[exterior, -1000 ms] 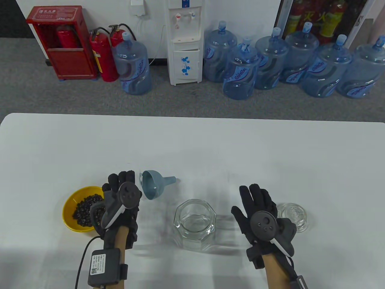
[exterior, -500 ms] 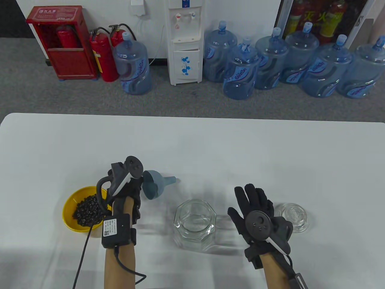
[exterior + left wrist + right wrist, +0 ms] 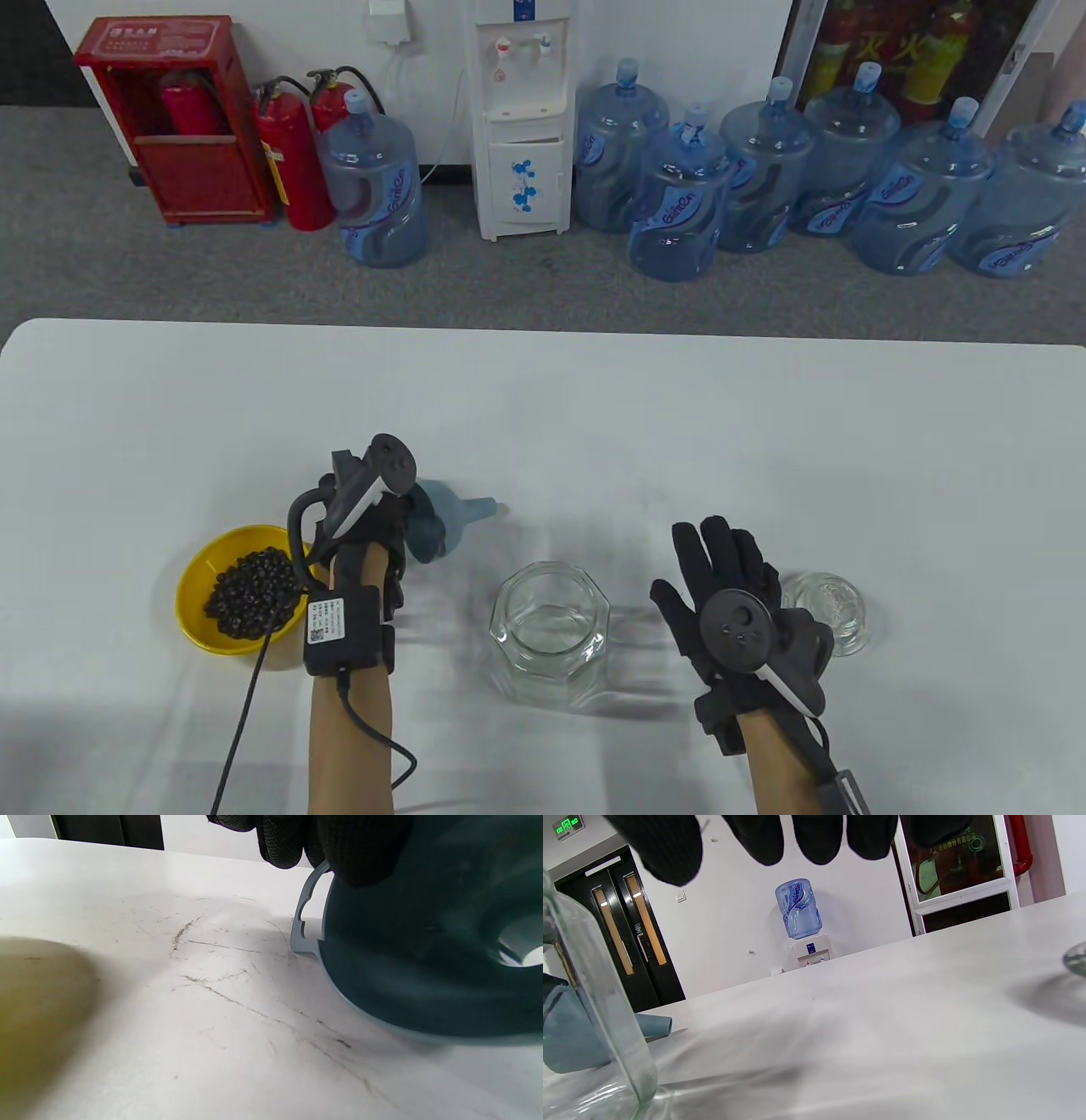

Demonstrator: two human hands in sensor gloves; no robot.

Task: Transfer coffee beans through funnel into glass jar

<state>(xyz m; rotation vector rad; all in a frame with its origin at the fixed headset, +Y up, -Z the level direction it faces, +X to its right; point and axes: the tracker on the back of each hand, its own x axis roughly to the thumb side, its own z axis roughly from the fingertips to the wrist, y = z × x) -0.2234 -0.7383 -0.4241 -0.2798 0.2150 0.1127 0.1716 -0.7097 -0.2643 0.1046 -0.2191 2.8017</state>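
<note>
The yellow bowl (image 3: 197, 624) sits at the left of the white tabletop (image 3: 543, 407) and contains a heap of coffee beans (image 3: 253, 592). Just right of the bowl, the left hand (image 3: 366, 526) is turned on edge with its tracker (image 3: 373, 484) facing upward, and it is in contact with the blue-grey funnel (image 3: 437, 522). In the left wrist view, gloved fingertips (image 3: 360, 853) rest on the upper edge of the funnel (image 3: 424, 955) cone beside its small hanging tab; whether the hand fully grips the rim cannot be determined, since the thumb is not visible. The funnel lies on its side on the tabletop, wide mouth toward the left hand and spout pointing right. The glass jar (image 3: 550, 632) stands upright, lidless and uncovered, near the front centre of the tabletop, between the two hands and apart from the funnel; no beans are visible inside it. In the right wrist view, the jar (image 3: 598, 1018) wall fills the left edge, with the funnel (image 3: 581, 1039) seen behind it. The right hand (image 3: 734, 594) lies palm down to the right of the jar, fingers extended and spread, holding nothing; its fingertips (image 3: 818, 840) hang clear of the tabletop in the right wrist view. The glass lid (image 3: 827, 611) rests on the tabletop just right of the right hand
</note>
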